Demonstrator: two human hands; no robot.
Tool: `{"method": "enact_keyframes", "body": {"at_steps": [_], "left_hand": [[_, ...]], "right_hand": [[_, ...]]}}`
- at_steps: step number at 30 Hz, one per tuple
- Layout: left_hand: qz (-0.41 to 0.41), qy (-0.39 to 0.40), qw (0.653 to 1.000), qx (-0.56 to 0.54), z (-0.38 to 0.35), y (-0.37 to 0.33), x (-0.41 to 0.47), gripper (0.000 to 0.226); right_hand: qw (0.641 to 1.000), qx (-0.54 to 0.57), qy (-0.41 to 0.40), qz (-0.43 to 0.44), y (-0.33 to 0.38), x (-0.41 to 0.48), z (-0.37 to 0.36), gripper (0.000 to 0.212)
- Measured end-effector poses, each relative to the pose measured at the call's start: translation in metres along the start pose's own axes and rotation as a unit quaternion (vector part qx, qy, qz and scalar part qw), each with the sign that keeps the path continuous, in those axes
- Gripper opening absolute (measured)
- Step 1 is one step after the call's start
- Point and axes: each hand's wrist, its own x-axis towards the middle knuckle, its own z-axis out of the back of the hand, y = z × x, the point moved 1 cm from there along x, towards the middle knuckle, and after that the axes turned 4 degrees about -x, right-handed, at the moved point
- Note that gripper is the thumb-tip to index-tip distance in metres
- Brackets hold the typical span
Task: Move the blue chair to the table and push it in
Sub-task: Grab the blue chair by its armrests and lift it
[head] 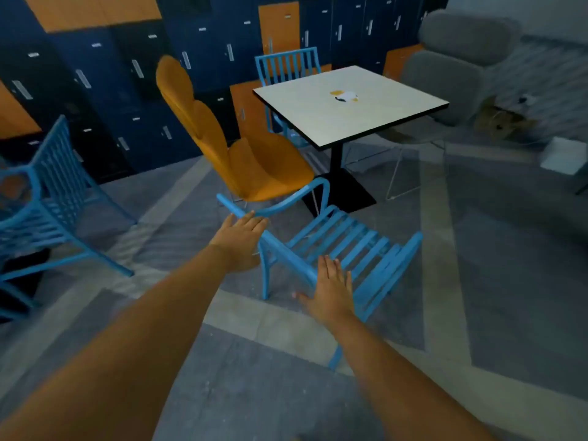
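The blue chair (343,249) is standing on the floor (477,297), short of the near corner of the bench (375,122) and well clear of its black pedestal base (346,189). Both hands are spreading open with flat fingers: the left hand (241,240) is hovering at the chair's curved armrest (280,205), the right hand (332,291) is lying over the frame near the seat slats, and neither is gripping anything.

The main risk, as I judge it, is starting the move with flat palms. With nothing closed around the frame, the chair could slip or swing on one leg.

An orange chair (254,167) is sitting just beside the bench's near-left edge, close to the blue chair's armrest. A careless push could drive the armrest into it. That side of the bench is looking taken, so the open near-right edge seems the likelier slot.

Steering too straight could also knock a chair leg against the pedestal base. Another blue chair (286,68) is tucked at the far edge, and a third (47,198) is standing off to the left.
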Motion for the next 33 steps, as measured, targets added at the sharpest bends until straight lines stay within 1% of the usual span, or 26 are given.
{"method": "enact_keyframes", "body": {"at_steps": [3, 7, 9, 12, 16, 20, 23, 25, 28, 33], "left_hand": [[-0.017, 0.019, 0.999, 0.019, -0.010, 0.022, 0.011, 0.091], [-0.044, 0.046, 0.998, 0.014, -0.023, 0.040, 0.032, 0.092], [-0.064, 0.051, 0.997, 0.017, -0.026, 0.049, 0.043, 0.092], [-0.095, 0.078, 0.992, 0.004, -0.031, 0.055, 0.055, 0.090], [-0.128, 0.108, 0.985, 0.026, -0.042, 0.060, 0.080, 0.088], [-0.145, 0.130, 0.981, 0.021, -0.052, 0.071, 0.106, 0.081], [-0.155, 0.126, 0.979, 0.031, -0.064, 0.082, 0.130, 0.072], [-0.169, 0.138, 0.975, 0.036, -0.067, 0.086, 0.141, 0.069], [-0.192, 0.158, 0.967, 0.056, -0.068, 0.093, 0.160, 0.064], [-0.248, 0.144, 0.957, 0.046, -0.075, 0.104, 0.185, 0.047]], "right_hand": [[0.999, -0.010, 0.008, -0.032, 0.012, 0.008, -0.016, 0.098], [0.996, -0.045, 0.027, -0.076, 0.023, 0.029, -0.035, 0.096], [0.994, -0.044, 0.021, -0.097, 0.034, 0.041, -0.038, 0.092], [0.990, -0.056, 0.041, -0.125, 0.050, 0.047, -0.042, 0.085], [0.982, -0.090, 0.062, -0.156, 0.048, 0.056, -0.039, 0.073], [0.969, -0.078, 0.095, -0.215, 0.040, 0.063, -0.039, 0.060], [0.951, -0.104, 0.108, -0.271, 0.044, 0.071, -0.041, 0.049], [0.937, -0.119, 0.126, -0.304, 0.050, 0.078, -0.039, 0.045], [0.926, -0.129, 0.133, -0.329, 0.052, 0.089, -0.039, 0.041], [0.915, -0.141, 0.137, -0.353, 0.046, 0.101, -0.044, 0.036]]}}
